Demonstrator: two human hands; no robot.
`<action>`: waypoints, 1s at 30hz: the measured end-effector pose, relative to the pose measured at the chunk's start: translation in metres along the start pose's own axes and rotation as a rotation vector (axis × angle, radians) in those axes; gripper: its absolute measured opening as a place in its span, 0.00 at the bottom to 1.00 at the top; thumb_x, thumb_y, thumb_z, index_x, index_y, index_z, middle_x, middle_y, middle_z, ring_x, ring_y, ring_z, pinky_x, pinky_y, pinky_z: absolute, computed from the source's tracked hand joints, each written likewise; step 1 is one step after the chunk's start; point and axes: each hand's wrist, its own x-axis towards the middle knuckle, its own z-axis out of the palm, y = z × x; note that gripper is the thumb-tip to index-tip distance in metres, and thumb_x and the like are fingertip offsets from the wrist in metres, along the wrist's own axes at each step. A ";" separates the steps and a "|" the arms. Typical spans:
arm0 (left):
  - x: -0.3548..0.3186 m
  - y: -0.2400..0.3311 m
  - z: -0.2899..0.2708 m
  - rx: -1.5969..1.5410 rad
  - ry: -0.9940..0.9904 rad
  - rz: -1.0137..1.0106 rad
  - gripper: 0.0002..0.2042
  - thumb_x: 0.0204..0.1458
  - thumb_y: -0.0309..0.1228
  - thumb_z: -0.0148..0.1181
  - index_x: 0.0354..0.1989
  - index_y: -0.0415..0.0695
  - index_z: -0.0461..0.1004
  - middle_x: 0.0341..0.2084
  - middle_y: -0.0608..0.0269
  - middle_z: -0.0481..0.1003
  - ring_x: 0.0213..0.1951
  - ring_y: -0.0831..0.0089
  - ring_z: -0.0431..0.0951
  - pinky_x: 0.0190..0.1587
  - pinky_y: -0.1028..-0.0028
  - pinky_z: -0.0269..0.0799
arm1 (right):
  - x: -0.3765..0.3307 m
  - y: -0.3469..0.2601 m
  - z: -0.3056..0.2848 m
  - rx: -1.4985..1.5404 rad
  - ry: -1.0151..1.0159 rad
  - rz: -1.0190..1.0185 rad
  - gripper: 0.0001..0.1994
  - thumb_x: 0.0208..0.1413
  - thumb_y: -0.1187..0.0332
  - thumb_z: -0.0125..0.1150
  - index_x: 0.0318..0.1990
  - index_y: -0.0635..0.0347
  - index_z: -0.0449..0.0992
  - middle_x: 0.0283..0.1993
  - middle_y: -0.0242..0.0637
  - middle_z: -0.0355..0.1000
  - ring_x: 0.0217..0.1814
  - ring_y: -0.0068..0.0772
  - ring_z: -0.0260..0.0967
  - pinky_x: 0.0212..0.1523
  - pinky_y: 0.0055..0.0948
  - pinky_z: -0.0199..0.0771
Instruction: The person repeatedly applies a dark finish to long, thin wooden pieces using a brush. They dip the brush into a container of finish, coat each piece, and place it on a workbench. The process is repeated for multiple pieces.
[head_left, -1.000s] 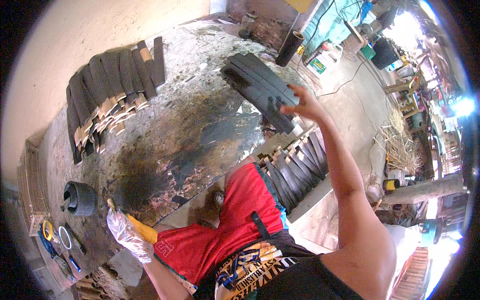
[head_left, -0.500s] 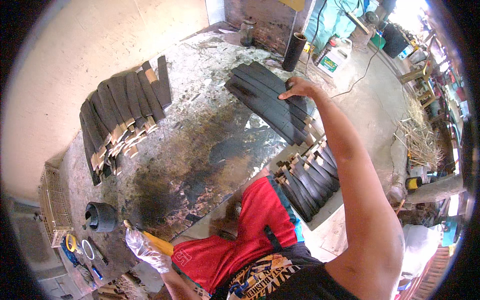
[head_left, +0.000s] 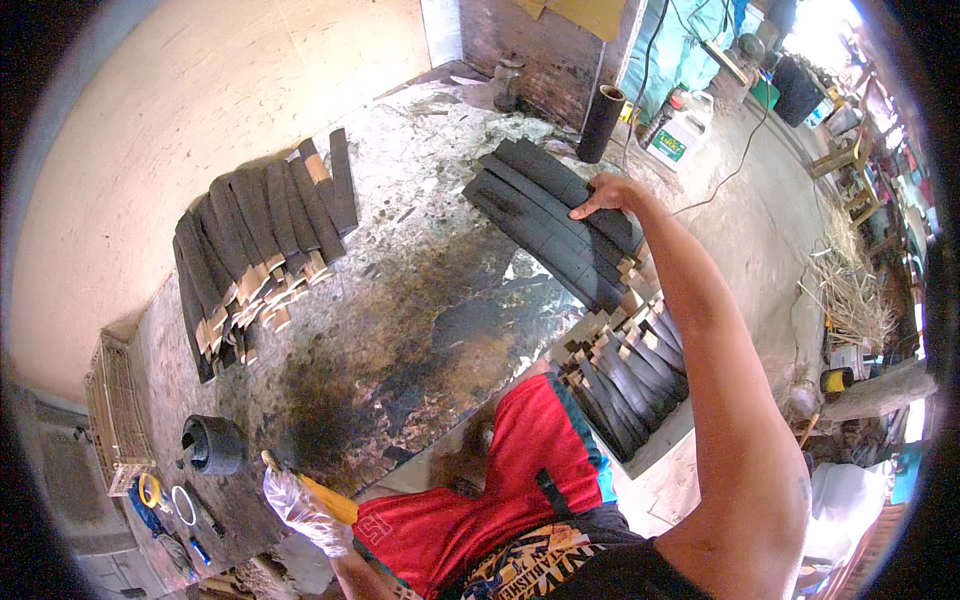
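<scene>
1. While my right arm stretches out over the bench, my right hand (head_left: 603, 194) lies flat on a stack of black strips (head_left: 555, 222), fingers spread on the top pieces, nothing closed in the grip.
2. That stack sits on the far right part of the stained bench top (head_left: 400, 330), angled, with pale wooden ends showing at its near end.
3. My left hand (head_left: 300, 508), in a thin clear glove, is curled around a yellow handle (head_left: 325, 497) at the near edge of the bench; what tool it belongs to I cannot tell.
4. Just beside that hand, to the left, stands a black round pot (head_left: 212, 444).
5. Second batch of black strips (head_left: 255, 245) lies fanned out on the left side of the bench, well apart from the stack under my right hand, pale ends pointing toward me.
6. More strips stand packed in a box (head_left: 625, 385) below the bench edge, next to my red shorts (head_left: 500, 490).
7. Dark tube (head_left: 601, 122) stands upright at the far corner of the bench; white jug (head_left: 680, 135) on the floor just beyond it.
8. Wire basket (head_left: 115, 415) sits at the left end of the bench.
</scene>
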 end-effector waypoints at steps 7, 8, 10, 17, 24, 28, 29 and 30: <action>0.002 0.013 0.002 -0.131 0.041 -0.247 0.20 0.66 0.38 0.54 0.59 0.36 0.70 0.56 0.51 0.70 0.56 0.63 0.71 0.59 0.65 0.67 | -0.030 -0.013 -0.036 -0.093 0.180 -0.200 0.37 0.35 0.58 0.86 0.54 0.66 0.77 0.48 0.41 0.79 0.48 0.39 0.78 0.48 0.41 0.76; 0.002 0.015 0.003 -0.108 0.049 -0.217 0.20 0.66 0.38 0.54 0.60 0.36 0.70 0.56 0.52 0.70 0.55 0.64 0.71 0.59 0.66 0.67 | -0.035 -0.016 -0.040 -0.054 0.161 -0.149 0.37 0.35 0.58 0.86 0.54 0.66 0.76 0.48 0.41 0.79 0.47 0.39 0.78 0.48 0.42 0.77; 0.001 0.016 0.004 -0.063 0.036 -0.129 0.21 0.66 0.38 0.54 0.60 0.35 0.69 0.55 0.53 0.70 0.55 0.66 0.71 0.59 0.67 0.67 | -0.045 -0.022 -0.046 0.018 0.143 -0.084 0.37 0.37 0.58 0.86 0.55 0.66 0.76 0.48 0.41 0.79 0.47 0.38 0.78 0.46 0.43 0.77; -0.001 0.009 0.008 -0.351 0.089 -0.210 0.21 0.65 0.35 0.56 0.60 0.35 0.69 0.54 0.57 0.71 0.54 0.69 0.71 0.60 0.68 0.66 | -0.048 -0.048 0.005 0.170 -0.272 0.089 0.53 0.34 0.49 0.85 0.68 0.63 0.65 0.67 0.49 0.66 0.68 0.53 0.66 0.65 0.57 0.67; -0.001 0.013 0.010 -0.341 0.120 -0.254 0.20 0.63 0.32 0.57 0.61 0.36 0.69 0.52 0.61 0.71 0.50 0.72 0.71 0.56 0.70 0.67 | -0.022 -0.051 0.019 0.064 -0.216 0.078 0.56 0.34 0.49 0.85 0.71 0.61 0.60 0.74 0.49 0.59 0.78 0.55 0.51 0.70 0.69 0.53; -0.002 0.015 0.009 -0.343 0.104 -0.299 0.20 0.64 0.33 0.56 0.61 0.36 0.69 0.54 0.60 0.70 0.52 0.72 0.71 0.58 0.70 0.67 | -0.021 -0.053 0.021 0.001 -0.198 0.127 0.53 0.33 0.49 0.85 0.68 0.62 0.65 0.72 0.50 0.61 0.76 0.53 0.55 0.69 0.64 0.56; -0.003 0.014 0.009 -0.321 0.097 -0.249 0.20 0.64 0.34 0.56 0.61 0.35 0.69 0.55 0.59 0.70 0.53 0.71 0.71 0.58 0.69 0.66 | -0.022 -0.055 0.022 -0.012 -0.184 0.111 0.52 0.33 0.49 0.85 0.67 0.63 0.67 0.71 0.50 0.62 0.75 0.52 0.57 0.68 0.63 0.58; -0.003 0.013 0.008 -0.273 0.085 -0.152 0.20 0.64 0.34 0.56 0.61 0.35 0.69 0.56 0.58 0.70 0.54 0.70 0.71 0.59 0.69 0.66 | -0.022 -0.055 0.023 -0.021 -0.175 0.090 0.51 0.32 0.49 0.85 0.66 0.65 0.68 0.71 0.50 0.63 0.74 0.52 0.59 0.68 0.63 0.60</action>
